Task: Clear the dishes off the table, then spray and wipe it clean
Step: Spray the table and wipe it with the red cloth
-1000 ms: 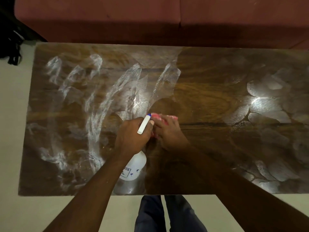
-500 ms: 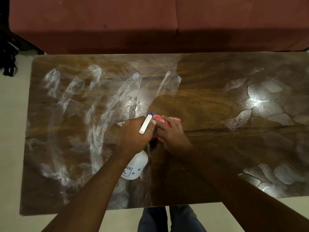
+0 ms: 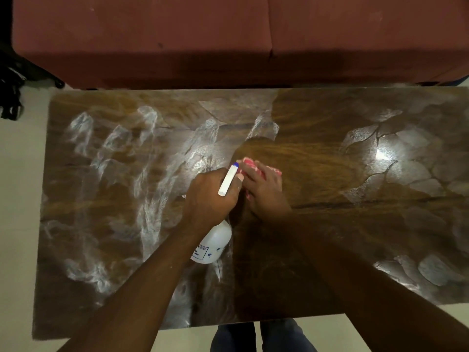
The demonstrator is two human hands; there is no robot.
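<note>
A dark wooden table [image 3: 330, 174] fills the view, streaked with white wet smears on its left half and patches at the right. My left hand [image 3: 210, 196] grips a white spray bottle [image 3: 214, 243] by its neck, the white trigger head with a blue tip [image 3: 228, 182] pointing away from me. Right beside it, my right hand [image 3: 266, 194] presses flat on a red and white cloth [image 3: 253, 166] near the table's middle. The cloth is mostly hidden under my fingers. No dishes are in sight.
A reddish-brown sofa [image 3: 228, 39] runs along the table's far edge. Black straps or a bag [image 3: 10, 97] lie on the pale floor at the far left. My legs [image 3: 253, 336] show below the near edge.
The view has shifted so the table sits lower in frame. My right hand with the cloth has slid a little away from me. My left hand keeps its hold on the bottle.
</note>
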